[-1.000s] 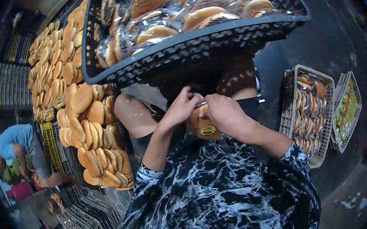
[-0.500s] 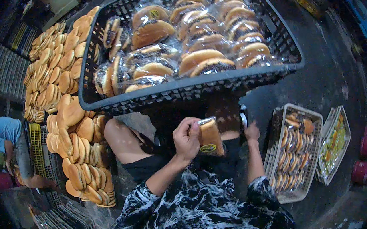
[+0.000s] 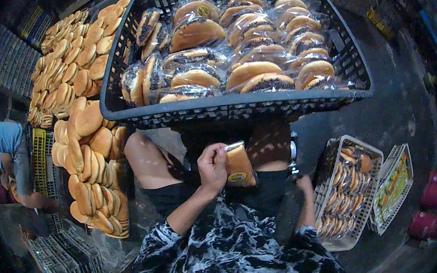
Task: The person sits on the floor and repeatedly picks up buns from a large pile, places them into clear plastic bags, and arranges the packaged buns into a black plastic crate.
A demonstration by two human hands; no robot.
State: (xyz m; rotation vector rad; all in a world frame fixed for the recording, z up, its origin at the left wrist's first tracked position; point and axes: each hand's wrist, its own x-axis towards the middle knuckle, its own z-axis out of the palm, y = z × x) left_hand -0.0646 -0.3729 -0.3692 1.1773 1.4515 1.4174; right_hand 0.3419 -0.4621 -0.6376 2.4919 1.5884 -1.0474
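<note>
1 wrapped bun [image 3: 240,166] is sitting upright above the person's lap, its shiny upper end facing away and its yellow label showing near the bottom. The left hand [image 3: 213,168] is gripping its left edge between thumb and fingers, probably steadying the wrapper while leaving that upper end uncovered. The right hand [image 3: 303,183] is reaching down beside the right leg, near a shiny object [image 3: 293,152] (too dim to identify); whether its fingers are grasping anything, I cannot tell. Beyond the knees, a black crate [image 3: 243,103] is holding bagged buns [image 3: 257,74], seemingly placed within easy reach of both hands. Loose buns [image 3: 102,140] are leaning in rows at the left, perhaps saving space. At the right, a pale crate [image 3: 376,180] is holding more filled buns, with a tray of green-and-yellow pieces [image 3: 392,184] lying just beside it.
</note>
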